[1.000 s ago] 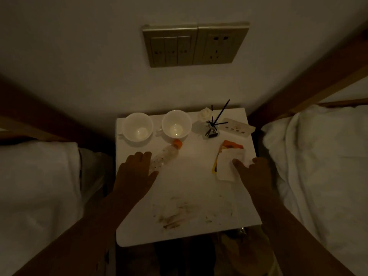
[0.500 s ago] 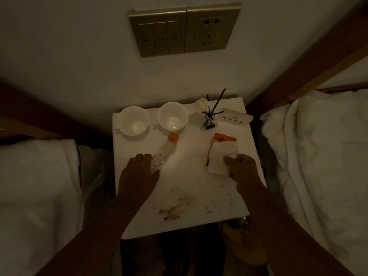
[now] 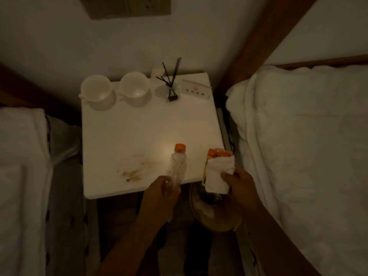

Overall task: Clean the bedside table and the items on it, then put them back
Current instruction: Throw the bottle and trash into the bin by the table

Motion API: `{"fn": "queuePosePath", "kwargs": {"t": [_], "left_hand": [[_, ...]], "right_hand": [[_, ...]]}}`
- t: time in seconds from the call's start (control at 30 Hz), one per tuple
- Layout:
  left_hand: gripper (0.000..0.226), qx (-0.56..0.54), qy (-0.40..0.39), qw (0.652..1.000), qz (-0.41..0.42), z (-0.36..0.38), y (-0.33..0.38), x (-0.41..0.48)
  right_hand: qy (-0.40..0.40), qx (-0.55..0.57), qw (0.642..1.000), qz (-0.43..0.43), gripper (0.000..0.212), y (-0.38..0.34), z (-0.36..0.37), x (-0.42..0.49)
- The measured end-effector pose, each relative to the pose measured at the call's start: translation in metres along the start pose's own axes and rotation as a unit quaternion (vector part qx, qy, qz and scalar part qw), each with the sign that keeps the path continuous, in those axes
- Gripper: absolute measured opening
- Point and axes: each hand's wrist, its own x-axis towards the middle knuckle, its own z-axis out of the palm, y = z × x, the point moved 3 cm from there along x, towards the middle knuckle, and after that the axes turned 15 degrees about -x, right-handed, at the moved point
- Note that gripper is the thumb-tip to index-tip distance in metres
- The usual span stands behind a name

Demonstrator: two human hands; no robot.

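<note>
White cups point(image 3: 96, 90), reed diffuser point(image 3: 170, 84) — brown smears point(image 3: 133, 172), bedside table point(image 3: 127, 132)

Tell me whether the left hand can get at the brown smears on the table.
Probably not yet: the left hand grips the bottle, though nothing covers the smears on the table.

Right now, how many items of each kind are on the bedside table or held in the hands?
White ceramic cups: 2
Clear plastic bottle with orange cap: 1
Orange packet: 1
White cloth: 1
Glass reed diffuser: 1
White power strip: 1
Total: 7
</note>
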Motion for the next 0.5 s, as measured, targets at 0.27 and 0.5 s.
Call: {"fn": "queuePosePath", "kwargs": {"t": [0.27,0.5], "left_hand": [[0.014,0.008,-0.099,0.984,-0.147,0.108,-0.092,-0.06],[0.008,-0.013,-0.058,0.983,-0.176,0.152,-0.156,-0.029]], "right_hand": [[-0.001,-0.106,0.994,-0.014,0.043,0.107,-0.04,-0.01],[-0.004,-0.229,0.973,-0.019,0.042,0.165,-0.017,0.021]]}}
